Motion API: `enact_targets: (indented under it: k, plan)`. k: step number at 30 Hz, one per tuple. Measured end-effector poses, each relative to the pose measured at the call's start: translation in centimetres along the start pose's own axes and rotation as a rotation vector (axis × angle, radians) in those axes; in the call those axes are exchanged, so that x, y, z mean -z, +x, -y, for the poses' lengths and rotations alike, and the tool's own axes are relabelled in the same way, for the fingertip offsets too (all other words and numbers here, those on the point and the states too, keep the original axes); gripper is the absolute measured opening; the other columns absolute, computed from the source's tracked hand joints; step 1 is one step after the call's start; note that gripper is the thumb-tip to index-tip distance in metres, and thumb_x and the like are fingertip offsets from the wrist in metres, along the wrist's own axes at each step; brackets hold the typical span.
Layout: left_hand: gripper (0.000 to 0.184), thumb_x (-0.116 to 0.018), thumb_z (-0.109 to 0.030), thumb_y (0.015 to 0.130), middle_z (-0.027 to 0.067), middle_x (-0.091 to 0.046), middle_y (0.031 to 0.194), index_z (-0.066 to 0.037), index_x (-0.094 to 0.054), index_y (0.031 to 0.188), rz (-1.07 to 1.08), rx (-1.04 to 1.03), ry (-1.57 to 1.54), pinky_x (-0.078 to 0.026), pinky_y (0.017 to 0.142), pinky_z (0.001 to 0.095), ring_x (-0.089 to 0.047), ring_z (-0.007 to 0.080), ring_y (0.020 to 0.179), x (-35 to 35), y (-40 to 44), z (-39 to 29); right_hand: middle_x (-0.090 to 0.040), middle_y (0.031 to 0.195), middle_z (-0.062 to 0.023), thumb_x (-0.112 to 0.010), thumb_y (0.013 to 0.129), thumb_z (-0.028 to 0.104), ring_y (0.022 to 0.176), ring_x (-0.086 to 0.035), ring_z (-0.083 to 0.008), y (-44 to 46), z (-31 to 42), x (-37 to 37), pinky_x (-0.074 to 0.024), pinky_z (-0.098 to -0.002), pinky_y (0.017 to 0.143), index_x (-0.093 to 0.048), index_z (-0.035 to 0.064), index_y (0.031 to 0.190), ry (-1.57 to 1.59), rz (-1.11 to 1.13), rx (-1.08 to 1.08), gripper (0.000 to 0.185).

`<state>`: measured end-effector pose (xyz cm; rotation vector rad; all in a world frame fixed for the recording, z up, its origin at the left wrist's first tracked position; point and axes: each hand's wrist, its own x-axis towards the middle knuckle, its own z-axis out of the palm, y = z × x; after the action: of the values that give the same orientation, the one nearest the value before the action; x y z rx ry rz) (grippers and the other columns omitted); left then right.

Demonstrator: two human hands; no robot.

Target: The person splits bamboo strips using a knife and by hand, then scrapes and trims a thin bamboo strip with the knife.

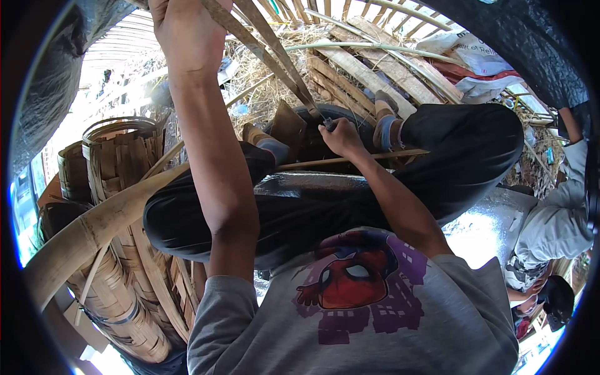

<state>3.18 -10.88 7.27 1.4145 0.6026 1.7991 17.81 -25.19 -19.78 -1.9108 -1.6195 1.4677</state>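
My left hand point(190, 31) is raised at the top of the view, its fingers partly cut off by the frame edge, closed round a long bamboo strip point(250, 44). A second strip runs beside it, and both slant down to meet near my right hand point(342, 137). That hand is closed on a dark handle point(329, 124), which touches the lower end of the strips. Whether a blade extends from the handle is too small to tell. Below lies a dark round container point(312, 147) between my feet, with a flat brown piece point(287, 126) beside it.
A thick bamboo pole point(94, 228) crosses the left side, over woven bamboo baskets point(122, 156). Wooden planks point(369, 69) and straw lie ahead. A thin stick point(350, 161) spans my shins. Another person point(553, 228) sits at the right edge. A printed sack point(478, 56) lies upper right.
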Motion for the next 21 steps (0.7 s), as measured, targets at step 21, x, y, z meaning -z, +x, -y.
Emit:
enact_targets:
  k: [21]
  plan:
    - [0.060,-0.042,-0.037,0.101,0.0145,-0.049,0.136,-0.026,-0.012,0.152,0.236,-0.094,-0.100,-0.054,0.088,0.0387,-0.064,0.0208,0.095,3.2,-0.2,-0.1,-0.046,0.056,-0.0029,-0.066,0.086,0.023,0.047,-0.042,-0.0127,1.7,-2.8,-1.9,-0.0326,-0.0299,0.045,-0.045,0.0113,0.060,0.556,0.438,-0.285,0.035]
